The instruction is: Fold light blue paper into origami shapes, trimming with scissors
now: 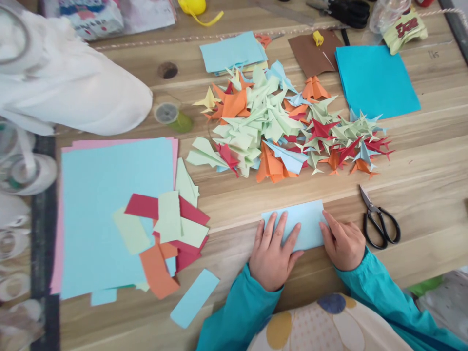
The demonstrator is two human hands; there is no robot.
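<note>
A folded light blue paper (pixel 305 219) lies flat on the wooden table (pixel 420 161) near its front edge. My left hand (pixel 272 251) presses down on the paper's left part with fingers stretched flat. My right hand (pixel 343 243) rests on the paper's right edge, fingers curled and fingertips pressing on it. Both sleeves are teal. Just beyond the paper sits a heap of folded paper shapes (pixel 288 129) in pale green, orange, red and blue.
Black scissors (pixel 380 222) lie right of my right hand. Large blue and pink sheets (pixel 106 209) with coloured strips (pixel 168 229) lie at left. A teal sheet (pixel 376 80), brown sheet (pixel 310 53) and blue stack (pixel 232 51) lie at the back. White cloth (pixel 66 83) covers the far left.
</note>
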